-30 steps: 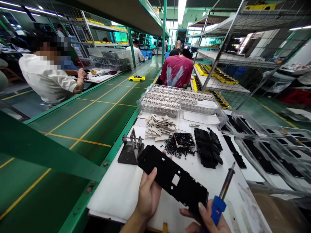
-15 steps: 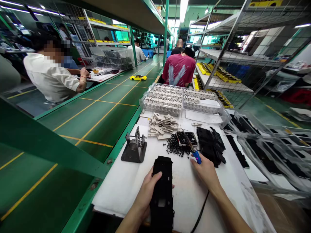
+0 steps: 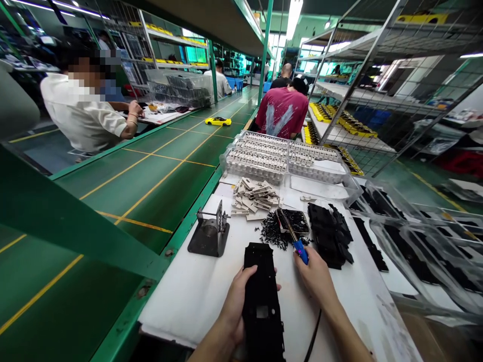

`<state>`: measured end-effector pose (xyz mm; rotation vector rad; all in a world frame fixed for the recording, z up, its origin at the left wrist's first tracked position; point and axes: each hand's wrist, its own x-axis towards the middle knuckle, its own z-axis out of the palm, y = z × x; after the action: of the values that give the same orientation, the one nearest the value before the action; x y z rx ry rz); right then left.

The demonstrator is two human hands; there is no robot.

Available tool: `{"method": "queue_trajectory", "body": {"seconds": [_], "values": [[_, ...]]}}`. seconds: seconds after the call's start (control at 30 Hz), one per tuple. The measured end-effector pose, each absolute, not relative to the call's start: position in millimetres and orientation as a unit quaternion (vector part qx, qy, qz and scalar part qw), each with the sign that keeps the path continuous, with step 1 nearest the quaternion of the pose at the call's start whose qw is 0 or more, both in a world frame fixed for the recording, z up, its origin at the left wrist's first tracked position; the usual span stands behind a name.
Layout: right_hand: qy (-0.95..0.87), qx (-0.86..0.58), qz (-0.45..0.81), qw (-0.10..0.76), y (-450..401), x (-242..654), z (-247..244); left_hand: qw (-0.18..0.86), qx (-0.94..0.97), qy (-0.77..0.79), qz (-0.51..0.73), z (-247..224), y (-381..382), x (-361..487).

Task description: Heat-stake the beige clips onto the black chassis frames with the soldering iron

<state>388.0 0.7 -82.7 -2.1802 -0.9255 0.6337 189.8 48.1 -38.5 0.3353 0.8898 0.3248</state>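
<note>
My left hand (image 3: 241,296) is wrapped round a long flat black plate (image 3: 262,281), thumb on its upper face. The plate has a small rectangular opening near its middle. My right hand (image 3: 315,271) grips a blue-handled tool (image 3: 301,250), whose metal shaft points up and left into a small box of black screws (image 3: 298,221). Loose black screws (image 3: 272,232) lie heaped beside that box. Right of them sits a stack of black parts (image 3: 329,234). A pile of off-white pieces (image 3: 254,196) lies behind the screws.
A dark metal stand (image 3: 211,231) is at the white worktop's left side. Clear trays (image 3: 260,156) of pale parts stand at the back. Left runs a green conveyor (image 3: 151,181) with a yellow toy car (image 3: 218,121). More trays with black parts (image 3: 407,251) lie right. People sit beyond.
The black plate and my left hand have shifted slightly right, and the plate is turned a little. The tool in my right hand now points more steeply, its handle slightly left and lower.
</note>
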Motion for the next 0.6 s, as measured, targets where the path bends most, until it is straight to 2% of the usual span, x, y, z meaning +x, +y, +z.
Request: {"method": "queue_trajectory", "body": {"seconds": [0.17,0.33,0.6], "values": [[-0.31,-0.791,0.322,0.418,-12,362,-76,0.905,0.127,0.388,0.116,-36,46,196],[-0.264,-0.742,0.377,0.487,-19,339,-65,0.881,0.146,0.433,0.124,-21,37,198],[-0.21,-0.644,0.488,0.55,-30,344,-51,0.858,0.206,0.449,0.14,-5,36,199]]}}
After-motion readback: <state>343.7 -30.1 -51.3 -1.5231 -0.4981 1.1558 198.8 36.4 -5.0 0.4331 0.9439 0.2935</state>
